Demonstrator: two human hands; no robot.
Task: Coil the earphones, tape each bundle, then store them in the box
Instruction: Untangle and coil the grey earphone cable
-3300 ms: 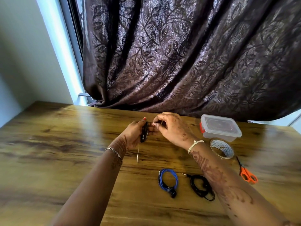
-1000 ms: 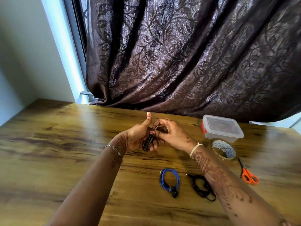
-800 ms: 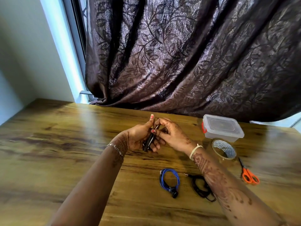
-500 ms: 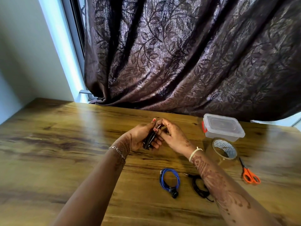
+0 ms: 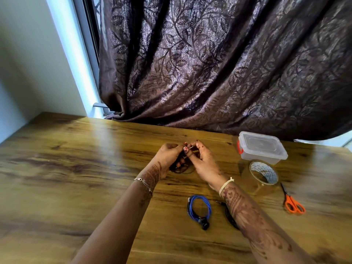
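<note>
Over the middle of the wooden table, my left hand (image 5: 168, 157) grips a coil of black earphones (image 5: 180, 168) that hangs from its fingers. My right hand (image 5: 204, 162) pinches the metal plug end of the same cable, touching my left fingertips. A coiled blue earphone bundle (image 5: 199, 211) lies nearer to me. Beside it sits another black earphone bundle (image 5: 229, 216), partly hidden by my right forearm. At the far right stands a clear plastic box (image 5: 262, 147) with its lid on and a red clip. A roll of clear tape (image 5: 263, 173) lies in front of it.
Orange-handled scissors (image 5: 293, 203) lie to the right of the tape roll. A dark leaf-patterned curtain (image 5: 219, 63) hangs down to the table's far edge. A window frame and a wall stand at the back left. The wooden table (image 5: 76, 168) stretches left.
The dangling plug end has been brought up to the coil. Both hands turned the black bundle and lowered it slightly toward the table.
</note>
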